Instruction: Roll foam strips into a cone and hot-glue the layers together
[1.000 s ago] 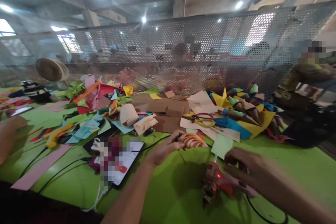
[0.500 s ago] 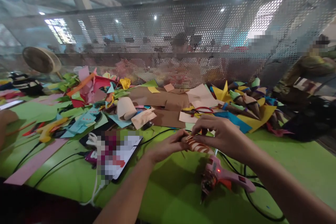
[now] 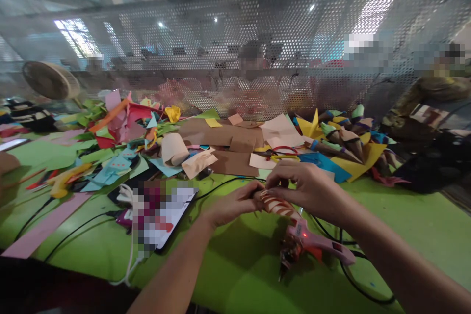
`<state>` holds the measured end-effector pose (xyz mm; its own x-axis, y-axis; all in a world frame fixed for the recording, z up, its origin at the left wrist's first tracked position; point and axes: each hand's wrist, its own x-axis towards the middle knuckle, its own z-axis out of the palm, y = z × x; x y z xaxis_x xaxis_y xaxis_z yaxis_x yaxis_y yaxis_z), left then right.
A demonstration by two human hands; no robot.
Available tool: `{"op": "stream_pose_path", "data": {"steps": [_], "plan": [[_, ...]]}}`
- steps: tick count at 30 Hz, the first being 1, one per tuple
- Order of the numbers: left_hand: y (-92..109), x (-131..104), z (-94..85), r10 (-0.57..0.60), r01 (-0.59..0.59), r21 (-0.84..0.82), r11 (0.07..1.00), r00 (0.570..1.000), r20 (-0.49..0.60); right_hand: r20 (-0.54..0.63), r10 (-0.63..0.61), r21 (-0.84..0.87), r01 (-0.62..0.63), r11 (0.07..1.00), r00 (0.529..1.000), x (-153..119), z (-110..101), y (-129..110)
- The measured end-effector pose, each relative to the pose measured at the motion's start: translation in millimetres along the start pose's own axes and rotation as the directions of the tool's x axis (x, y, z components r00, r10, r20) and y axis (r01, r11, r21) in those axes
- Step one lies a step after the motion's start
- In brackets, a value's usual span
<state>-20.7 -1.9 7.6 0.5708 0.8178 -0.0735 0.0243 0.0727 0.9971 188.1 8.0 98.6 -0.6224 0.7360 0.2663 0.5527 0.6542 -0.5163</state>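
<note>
Head view, 1 item in hand: I log left hand [image 3: 230, 204] and right hand [image 3: 307, 189] both pinched shut on peach-and-brown layered paper cone [image 3: 275, 203], held above green table [image 3: 423, 225]. Pink glue gun [image 3: 312, 245] lies beneath, released. Step judged: pressing layers; next needs steady pinch.

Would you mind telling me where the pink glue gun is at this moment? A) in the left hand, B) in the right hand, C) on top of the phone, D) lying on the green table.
D: the pink glue gun lies on the green table, while the left hand and right hand both hold the striped paper piece.
</note>
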Motion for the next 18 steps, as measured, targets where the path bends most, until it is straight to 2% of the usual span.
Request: {"op": "stream_pose_path", "data": {"steps": [8, 18], "plan": [[5, -2, 2.2, 0.007, -0.008, 0.014, 1.000, 0.999, 0.036, 0.006, 0.017, -0.032, -0.017, 0.999, 1.000, 1, 3, 0], [11, -2, 4.1, -0.036, 0.036, -0.015, 0.999, 0.999, -0.004, 0.008, 0.022, -0.025, -0.021, 0.999, 1.000, 2, 5, -1]]}}
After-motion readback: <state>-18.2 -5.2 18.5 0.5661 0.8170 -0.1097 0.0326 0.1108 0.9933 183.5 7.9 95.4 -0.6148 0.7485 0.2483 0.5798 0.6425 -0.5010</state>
